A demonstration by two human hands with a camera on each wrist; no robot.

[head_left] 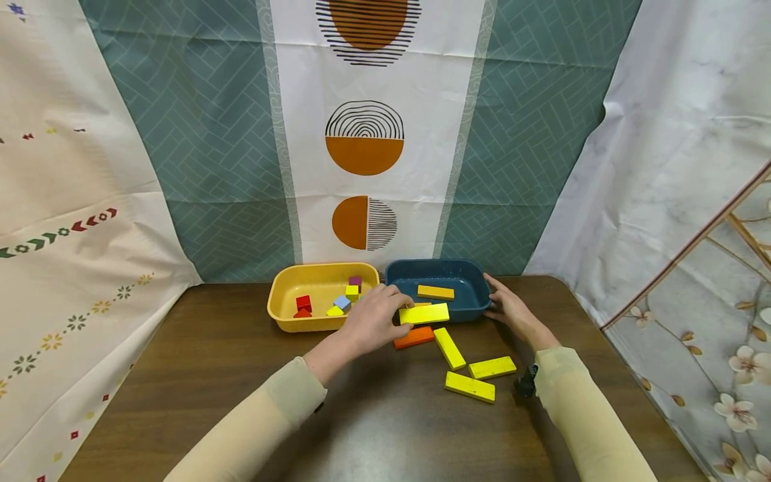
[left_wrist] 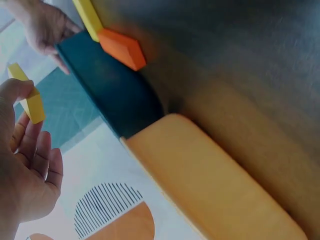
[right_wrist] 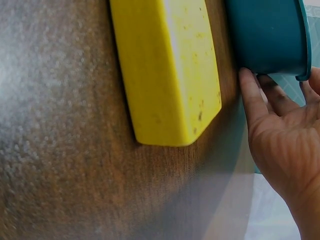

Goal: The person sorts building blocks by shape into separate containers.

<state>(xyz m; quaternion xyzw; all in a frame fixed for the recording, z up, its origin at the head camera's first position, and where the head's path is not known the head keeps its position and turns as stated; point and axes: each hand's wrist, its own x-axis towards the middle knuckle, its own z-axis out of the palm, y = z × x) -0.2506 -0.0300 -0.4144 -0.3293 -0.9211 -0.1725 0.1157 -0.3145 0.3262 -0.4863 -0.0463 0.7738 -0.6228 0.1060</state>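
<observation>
Thumb and fingers of my left hand (head_left: 375,317) pinch one end of a yellow rectangular block (head_left: 426,314), holding it up off the table; in the head view it covers part of the near rim of the blue plastic tub (head_left: 430,270). With my right hand (head_left: 512,309) I touch the right end of that tub, fingers spread against its outside. Inside the tub lies an amber block (head_left: 436,292), and a sliver of another amber one shows behind the block I hold. Just in front, on the brown wood-grain table (head_left: 361,428), I see an orange block (head_left: 413,337), with three more yellow blocks (head_left: 470,387) to its right. Just left of the tub stands a yellow tub (head_left: 289,284) holding small pieces: a red cube (head_left: 304,302), a blue cube (head_left: 342,302), a purple cube (head_left: 355,281) and some yellow ones.
</observation>
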